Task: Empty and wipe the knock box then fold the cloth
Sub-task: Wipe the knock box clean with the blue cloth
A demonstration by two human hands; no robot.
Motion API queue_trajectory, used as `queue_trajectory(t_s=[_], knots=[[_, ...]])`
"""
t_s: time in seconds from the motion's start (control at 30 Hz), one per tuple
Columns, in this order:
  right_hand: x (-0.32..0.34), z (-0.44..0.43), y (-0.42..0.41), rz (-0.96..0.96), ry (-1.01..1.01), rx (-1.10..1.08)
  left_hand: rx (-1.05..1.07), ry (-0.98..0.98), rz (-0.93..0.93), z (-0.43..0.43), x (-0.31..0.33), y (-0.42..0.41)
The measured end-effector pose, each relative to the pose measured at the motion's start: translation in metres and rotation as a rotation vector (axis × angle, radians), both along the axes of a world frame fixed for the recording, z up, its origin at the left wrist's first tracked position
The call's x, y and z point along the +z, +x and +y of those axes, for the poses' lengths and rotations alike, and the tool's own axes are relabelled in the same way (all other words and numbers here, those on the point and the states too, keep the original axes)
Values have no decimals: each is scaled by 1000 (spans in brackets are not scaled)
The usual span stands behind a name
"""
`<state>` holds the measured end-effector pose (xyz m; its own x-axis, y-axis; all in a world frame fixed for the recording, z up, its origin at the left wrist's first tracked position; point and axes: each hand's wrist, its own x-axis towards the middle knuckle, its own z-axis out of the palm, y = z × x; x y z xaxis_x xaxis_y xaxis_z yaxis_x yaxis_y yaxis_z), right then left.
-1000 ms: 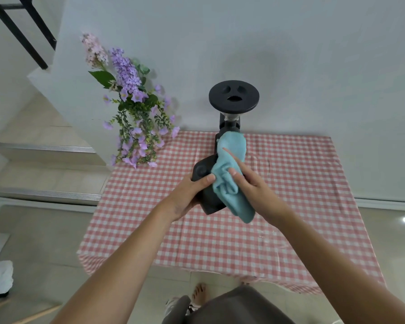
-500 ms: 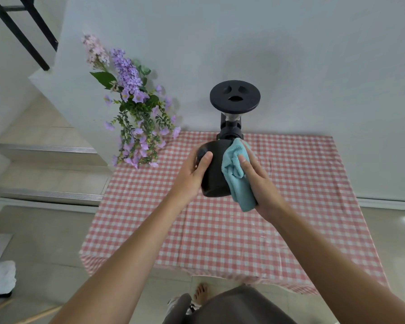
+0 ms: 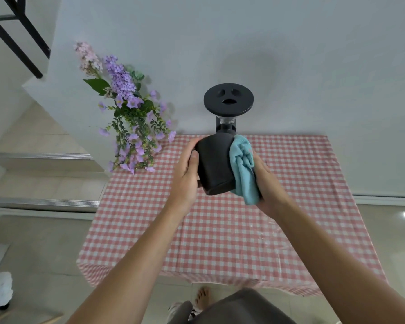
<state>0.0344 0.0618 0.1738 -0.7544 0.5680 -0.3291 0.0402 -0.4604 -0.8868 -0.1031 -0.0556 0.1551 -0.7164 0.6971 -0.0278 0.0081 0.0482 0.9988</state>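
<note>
Since a moment ago, both hands have been turning the knock box (image 3: 214,164) so its black outer wall and base are facing the camera, and the cloth (image 3: 242,169) has been sliding from the front round to the box's right side. The left hand (image 3: 186,174) is cupping the box's left wall, fingers wrapped behind it and thumb lying along the front edge. The right hand (image 3: 265,181) is pressing the bunched light-blue cloth flat against the right wall, fingers closed around the fabric, whose tail is hanging past the base. The box is being held in the air above the far middle of the checked tablecloth (image 3: 220,230), mouth pointing away, so its inside cannot be seen. One box and one cloth are showing. Just behind the box, one black machine with a round top (image 3: 228,99) is standing against the wall. One bunch of purple flowers (image 3: 129,113) is leaning at the table's far left corner.
</note>
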Motion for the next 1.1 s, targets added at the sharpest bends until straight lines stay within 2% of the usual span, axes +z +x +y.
queue_trajectory(t_s=[0.07,0.13,0.27,0.43,0.53,0.6,0.67,0.73,0.83,0.93,1.03,1.1], knots=[[2,3,1,-3,-68,21,0,-28,-43,0,-3,0],[3,1,0,-9,-38,14,-21,-32,-33,2,-6,-2],[6,-11,-5,-5,257,18,-131,-75,1,6,0,-2],[21,-26,-1,107,482,87,-18,132,-320,3,3,-8],[16,-33,4,158,317,-45,29,176,-477,0,13,-7],[15,-37,5,160,136,-122,33,189,-500,0,10,-6],[14,-39,5,125,47,-165,38,176,-514,1,8,-6],[17,-39,5,92,101,-170,-17,154,-514,1,8,-11],[21,-38,2,92,326,-113,-186,-1,-415,-2,13,-17],[25,-42,-4,128,462,15,-189,-47,-343,-2,13,-18],[23,-42,-4,134,435,-45,-143,18,-409,-3,10,-13],[22,-37,-1,138,266,-82,-134,63,-471,-7,6,-11]])
